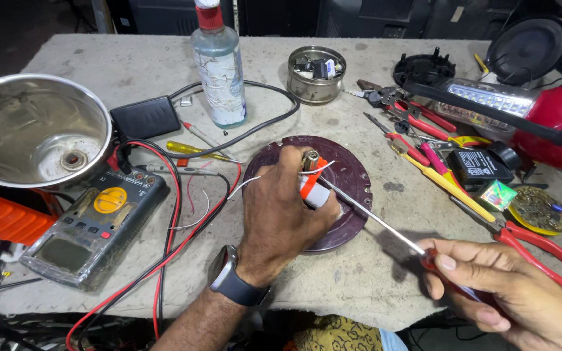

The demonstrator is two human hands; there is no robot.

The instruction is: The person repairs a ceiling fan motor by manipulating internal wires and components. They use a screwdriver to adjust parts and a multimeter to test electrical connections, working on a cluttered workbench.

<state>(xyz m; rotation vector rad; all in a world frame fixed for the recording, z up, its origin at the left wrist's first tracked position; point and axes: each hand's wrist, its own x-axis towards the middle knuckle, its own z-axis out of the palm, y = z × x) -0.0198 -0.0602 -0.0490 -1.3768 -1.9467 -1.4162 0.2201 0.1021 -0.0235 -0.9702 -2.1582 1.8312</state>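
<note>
1. Your left hand [281, 211] sits at the centre of the frame, its grip closed around a small white and orange cylindrical part [311, 184] with a metal end pointing up.
2. That part stands over a dark maroon round disc [349, 172] lying flat on the surface [359, 273]; thin white wires [245, 184] run out from under your fingers to the left.
3. Your right hand [508, 292], at the lower right of the frame, pinches the red handle of a screwdriver [375, 218]; its metal shaft slants up and left, with the tip at the part in your left hand.
4. A grey multimeter [95, 224] lies at the left, with red and black leads [164, 260] trailing toward the lower edge.
5. A steel bowl [34, 127] sits at the upper left, a clear bottle [219, 68] with a red neck stands at the upper centre, and a small round tin [315, 73] is just right of it.
6. Red-handled pliers [417, 123] and a red lantern [528, 114] lie at the right.
</note>
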